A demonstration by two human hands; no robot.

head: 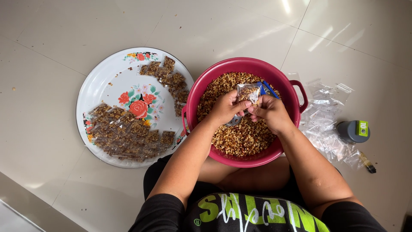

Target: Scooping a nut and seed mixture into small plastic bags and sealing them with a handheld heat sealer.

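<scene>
Both forearms reach in from six o'clock | left hand [224, 109] and right hand [269, 112] pinch small clear bag [249, 93] over red basin [246, 68], catching spills | filled packets [124, 131] on floral tray [103, 81], nine o'clock

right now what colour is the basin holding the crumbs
Dark pink-red basin, plain with no pattern; it shows best in the head view.

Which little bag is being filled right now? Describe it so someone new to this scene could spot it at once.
Start at the red basin full of brown crumbs in the middle of the tiled floor. Above the crumbs, the left hand and right hand meet and pinch a small clear bag between them. Unlike the filled bags on the flowered tray and the empty ones on the floor, it is held in the air.
</scene>
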